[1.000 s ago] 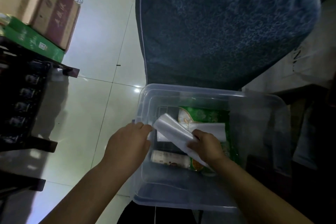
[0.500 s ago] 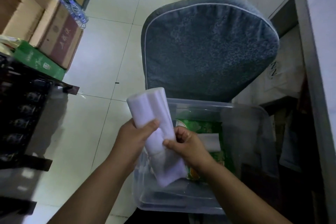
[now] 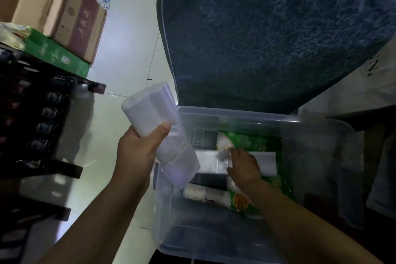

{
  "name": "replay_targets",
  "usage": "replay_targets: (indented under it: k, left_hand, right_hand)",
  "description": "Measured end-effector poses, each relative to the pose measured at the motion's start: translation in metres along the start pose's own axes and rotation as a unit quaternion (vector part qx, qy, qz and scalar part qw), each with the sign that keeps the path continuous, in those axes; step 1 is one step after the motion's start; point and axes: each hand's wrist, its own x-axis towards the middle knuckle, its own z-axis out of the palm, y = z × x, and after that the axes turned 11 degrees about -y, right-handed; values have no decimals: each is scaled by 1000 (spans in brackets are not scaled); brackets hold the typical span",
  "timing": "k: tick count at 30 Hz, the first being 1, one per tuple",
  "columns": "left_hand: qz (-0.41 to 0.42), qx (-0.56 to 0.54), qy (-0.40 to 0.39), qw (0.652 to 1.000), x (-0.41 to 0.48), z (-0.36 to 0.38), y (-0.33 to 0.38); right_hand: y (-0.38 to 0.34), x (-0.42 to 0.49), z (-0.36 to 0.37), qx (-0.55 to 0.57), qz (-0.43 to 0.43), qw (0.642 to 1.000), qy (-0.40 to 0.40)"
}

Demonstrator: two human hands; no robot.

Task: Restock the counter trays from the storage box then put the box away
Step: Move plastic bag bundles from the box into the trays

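Observation:
A clear plastic storage box (image 3: pixel 310 139) stands open below me. My left hand (image 3: pixel 139 152) grips a white rolled bundle (image 3: pixel 158 130) bound by a rubber band, held above the box's left rim. Inside the box, my right hand (image 3: pixel 244 167) reaches down and its fingers pinch a second white packet (image 3: pixel 265 162) that lies across a green food packet (image 3: pixel 257 143). A small pale bottle-shaped item (image 3: pixel 203 192) lies on its side near the box's front left.
A blue cushioned chair back (image 3: pixel 267 34) rises directly behind the box. Cardboard cartons (image 3: pixel 60 6) and a green carton (image 3: pixel 53 53) sit on a dark rack (image 3: pixel 32 124) at left. Pale tiled floor (image 3: pixel 128 49) lies between rack and chair.
The bundle went from both hands to my left hand alone, which holds it up at the left. My right hand let go and dropped back into the box onto the second white packet.

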Motion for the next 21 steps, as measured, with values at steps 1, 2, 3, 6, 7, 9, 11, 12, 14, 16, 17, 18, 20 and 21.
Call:
replay_targets:
  k: [1, 2, 3, 6, 7, 9, 11, 12, 14, 16, 17, 18, 20, 21]
  left_hand:
    - [-4, 0, 3, 1000, 2, 0, -2]
    - [-6, 1, 5, 1000, 4, 0, -5]
    - [-7, 1, 6, 1000, 6, 0, -6]
    - [-9, 4, 11, 1000, 11, 0, -8]
    - [-9, 5, 12, 1000, 13, 0, -7]
    - [-12, 8, 18, 1000, 14, 0, -6]
    - [-11, 9, 17, 1000, 13, 1, -5]
    - [-9, 6, 16, 1000, 12, 2, -3]
    - [-4, 1, 14, 1000, 7, 3, 1]
    - [1, 3, 8, 1000, -1, 5, 8]
    - [3, 3, 5, 1000, -5, 5, 12]
    - [4, 0, 0, 1000, -10, 5, 17]
    - [9, 0, -13, 1000, -19, 3, 25]
    - [11, 5, -16, 1000, -24, 2, 28]
  right_hand:
    - [1, 7, 1, -37, -1, 999, -2]
    - [1, 13, 2, -78, -5, 997, -6]
    - [1, 17, 4, -112, -7, 994, -9]
    - [4, 24, 9, -165, -1, 986, -2]
    - [6, 25, 11, -166, -4, 986, 3]
    - [8, 24, 15, -114, -18, 993, 0]
    - [9, 18, 14, 5, -33, 999, -11]
    - [9, 14, 11, 26, -42, 999, -24]
    - [6, 0, 6, -8, -48, 997, -67]
    - [2, -19, 1, -30, -42, 996, -77]
    - [1, -28, -2, -28, -35, 997, -65]
    - [0, -38, -6, -17, -22, 999, -45]
    - [-5, -62, -18, 53, 19, 998, 5]
    - [-7, -75, -25, 104, 34, 994, 30]
